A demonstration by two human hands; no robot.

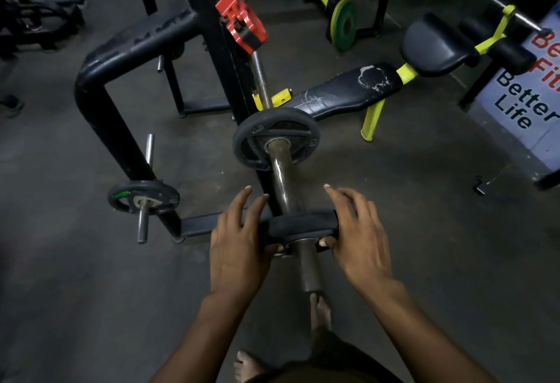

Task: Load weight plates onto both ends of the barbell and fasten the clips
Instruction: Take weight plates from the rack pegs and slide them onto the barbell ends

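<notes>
The barbell sleeve (283, 182) points toward me, its end (310, 279) near my waist. A black weight plate (274, 140) sits far up the sleeve against the collar. A second, small black weight plate (298, 225) is threaded on the sleeve nearer the end. My left hand (239, 240) holds its left edge and my right hand (354, 231) holds its right edge, thumbs underneath and fingers over the top. A red clip (241, 22) is clamped on the bar's shaft beyond the rack.
A black rack frame (100, 100) stands left, with a small plate (142, 196) on its storage peg. A worn black bench (348, 91) with yellow legs lies right. A green-yellow plate (344, 23) leans at the back. A small black clip (481, 185) lies on the floor.
</notes>
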